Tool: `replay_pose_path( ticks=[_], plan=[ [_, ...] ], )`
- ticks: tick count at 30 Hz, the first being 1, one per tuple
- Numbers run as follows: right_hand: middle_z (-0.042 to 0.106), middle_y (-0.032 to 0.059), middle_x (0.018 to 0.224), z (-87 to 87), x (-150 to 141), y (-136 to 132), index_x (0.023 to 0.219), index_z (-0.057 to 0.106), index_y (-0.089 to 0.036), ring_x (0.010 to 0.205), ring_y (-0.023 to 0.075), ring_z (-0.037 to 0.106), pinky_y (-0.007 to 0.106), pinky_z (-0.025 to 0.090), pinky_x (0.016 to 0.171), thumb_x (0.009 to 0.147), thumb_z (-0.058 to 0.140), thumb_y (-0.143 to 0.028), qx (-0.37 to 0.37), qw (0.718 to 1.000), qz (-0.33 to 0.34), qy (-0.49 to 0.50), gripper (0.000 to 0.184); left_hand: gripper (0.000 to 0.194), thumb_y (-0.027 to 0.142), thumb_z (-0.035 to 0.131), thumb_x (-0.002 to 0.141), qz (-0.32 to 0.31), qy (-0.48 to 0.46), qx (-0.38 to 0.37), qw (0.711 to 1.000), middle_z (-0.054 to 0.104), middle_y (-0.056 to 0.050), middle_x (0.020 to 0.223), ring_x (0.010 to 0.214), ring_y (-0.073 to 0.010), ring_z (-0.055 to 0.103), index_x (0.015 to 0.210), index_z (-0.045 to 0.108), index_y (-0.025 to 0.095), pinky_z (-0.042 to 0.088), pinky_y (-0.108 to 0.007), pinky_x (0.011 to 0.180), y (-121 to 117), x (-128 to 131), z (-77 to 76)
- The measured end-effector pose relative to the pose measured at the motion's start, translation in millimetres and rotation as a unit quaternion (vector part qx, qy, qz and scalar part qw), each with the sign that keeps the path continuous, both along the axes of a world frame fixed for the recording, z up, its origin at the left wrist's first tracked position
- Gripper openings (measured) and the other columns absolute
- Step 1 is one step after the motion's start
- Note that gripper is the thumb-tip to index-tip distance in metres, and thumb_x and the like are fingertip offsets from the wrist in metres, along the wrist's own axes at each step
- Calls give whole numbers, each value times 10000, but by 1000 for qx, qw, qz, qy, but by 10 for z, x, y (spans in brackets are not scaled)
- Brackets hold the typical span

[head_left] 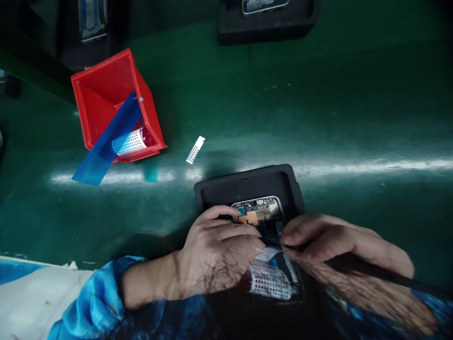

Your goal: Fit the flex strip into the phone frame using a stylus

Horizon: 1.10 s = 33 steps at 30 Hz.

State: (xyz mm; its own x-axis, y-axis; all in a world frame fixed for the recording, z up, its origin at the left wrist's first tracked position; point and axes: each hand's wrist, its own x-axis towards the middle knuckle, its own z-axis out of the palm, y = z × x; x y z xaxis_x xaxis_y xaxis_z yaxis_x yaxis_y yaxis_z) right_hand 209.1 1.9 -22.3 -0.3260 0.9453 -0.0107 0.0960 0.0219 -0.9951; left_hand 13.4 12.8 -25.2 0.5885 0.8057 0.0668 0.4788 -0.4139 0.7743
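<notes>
A phone (264,208) with its circuit board exposed lies in a black tray (244,186). My left hand (219,250) reaches over it, the index finger near the board's upper left corner. Under that hand's thumb is a curled white sticker sheet (271,282) with rows of dots and a reddish end. The left fingers are closed and seem to grip this sheet, though the hold is partly hidden. My right hand (329,241) is closed in a pinch at the phone's right side, near a translucent edge of film. What sits between its fingertips cannot be made out.
A red bin (150,113) at the left holds a blue film strip (106,146) and another curled dotted sheet (129,142). A small white dotted strip (195,150) lies on the green table (354,108). Black trays (265,30) with phones stand along the far edge.
</notes>
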Motion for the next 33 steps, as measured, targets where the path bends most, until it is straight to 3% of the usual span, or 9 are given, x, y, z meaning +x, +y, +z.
replay_pose_path(
  ticks=[9, 14, 16, 18, 22, 33],
  plan=[
    [580, 56, 710, -25, 29, -1, 709, 545, -222, 710, 203, 557, 369, 471, 608, 694, 481, -212, 13, 999, 36, 1, 67, 111, 174, 497, 686, -10, 6, -33, 999, 658, 59, 793, 716, -51, 584, 766, 572, 192, 390, -237, 881, 23, 16, 54],
    [574, 71, 678, -34, 11, 11, 703, 544, -215, 662, 210, 553, 403, 466, 584, 725, 383, -392, 1, 999, 18, 49, 241, 102, 154, 516, 667, -8, 1, -42, 999, 653, 68, 776, 691, -31, 572, 745, 570, 192, 381, -224, 883, 32, 26, 62],
    [568, 60, 669, -33, 5, 14, 683, 536, -215, 653, 202, 553, 393, 467, 580, 719, 427, -327, -1, 999, 8, 49, 160, 106, 151, 512, 670, -14, 1, -44, 999, 652, 67, 783, 701, -33, 570, 750, 568, 191, 379, -228, 886, 35, 23, 64],
    [560, 40, 656, -27, 7, 20, 661, 523, -213, 647, 187, 553, 369, 470, 575, 670, 505, -159, 5, 999, 1, 40, 59, 116, 152, 500, 678, -15, 2, -46, 999, 651, 66, 791, 704, -37, 569, 764, 564, 196, 380, -240, 886, 35, 17, 66],
    [555, 26, 687, -8, 26, 32, 619, 498, -212, 648, 174, 546, 356, 476, 581, 558, 549, -9, 8, 1000, 8, 14, 219, 121, 160, 494, 685, -23, 3, -43, 999, 651, 61, 804, 708, -43, 573, 779, 561, 196, 378, -251, 888, 45, 7, 69],
    [564, 40, 706, -29, 36, 43, 646, 511, -226, 656, 180, 546, 359, 487, 587, 657, 502, -146, 11, 999, 31, 1, 81, 125, 183, 483, 700, -46, 16, -34, 998, 652, 64, 832, 734, -62, 586, 795, 562, 200, 390, -257, 887, 65, 1, 78]
  ],
)
